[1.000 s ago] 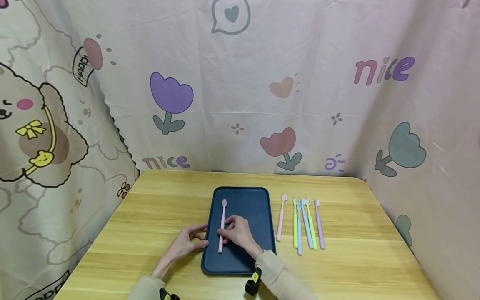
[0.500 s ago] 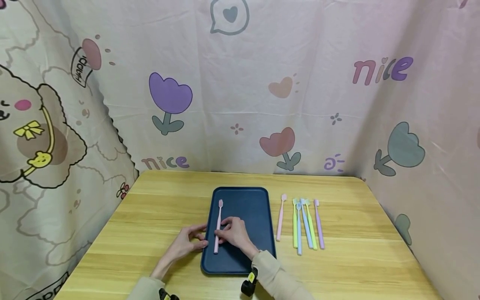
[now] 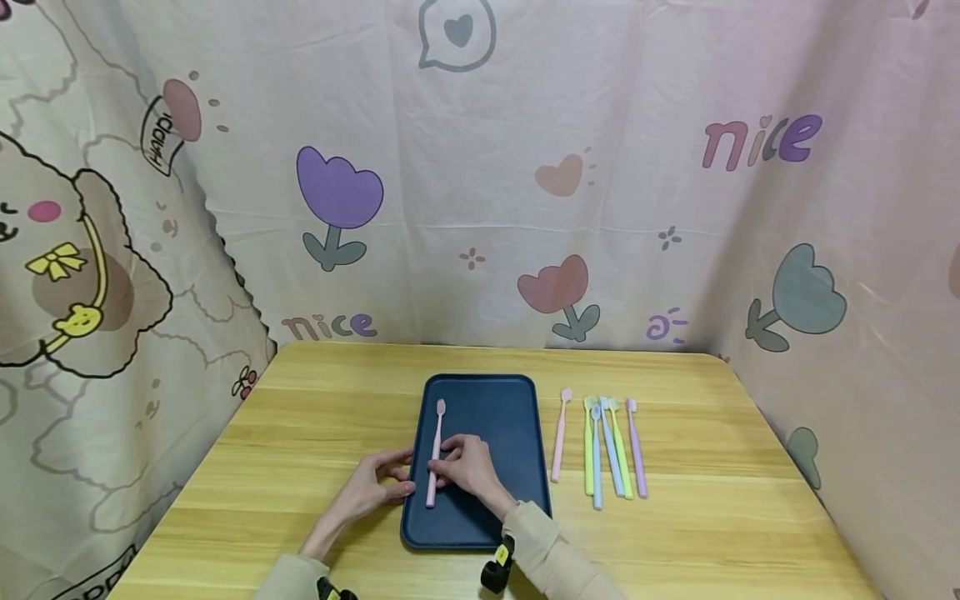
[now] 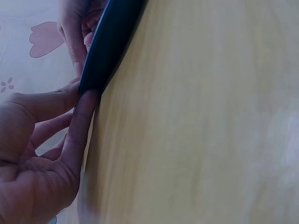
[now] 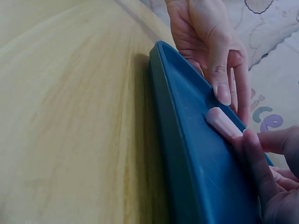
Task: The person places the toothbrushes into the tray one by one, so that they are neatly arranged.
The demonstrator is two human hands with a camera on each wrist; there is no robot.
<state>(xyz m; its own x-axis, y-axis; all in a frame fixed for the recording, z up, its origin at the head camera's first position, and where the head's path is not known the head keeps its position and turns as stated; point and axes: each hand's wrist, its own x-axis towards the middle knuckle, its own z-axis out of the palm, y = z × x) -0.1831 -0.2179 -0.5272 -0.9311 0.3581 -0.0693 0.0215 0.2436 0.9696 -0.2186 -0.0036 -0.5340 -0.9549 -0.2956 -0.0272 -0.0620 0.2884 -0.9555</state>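
Observation:
A pink toothbrush [image 3: 437,433] lies lengthwise along the left side of a dark blue rectangular tray [image 3: 495,408], head toward the back. My right hand [image 3: 471,471] pinches its handle between thumb and fingers; in the right wrist view the butt end of the pink handle [image 5: 222,121] juts out past the fingertips, low over the tray floor. At the tray's left rim, my left hand [image 3: 375,485] holds the edge. The left wrist view shows the thumb and a finger of that left hand [image 4: 51,149] meeting on either side of the rim.
Right of the tray, a second pink toothbrush [image 3: 560,437] lies on the wooden table [image 3: 322,400]. Beside it are several green and blue toothbrushes [image 3: 608,450], some overlapping, and a purple one [image 3: 637,450]. A printed curtain [image 3: 450,167] hangs behind and along the sides.
My right hand has shifted slightly left with the pink toothbrush, bringing it nearer the tray's left rim; it barely moves in the last half second. My left hand stays at the rim.

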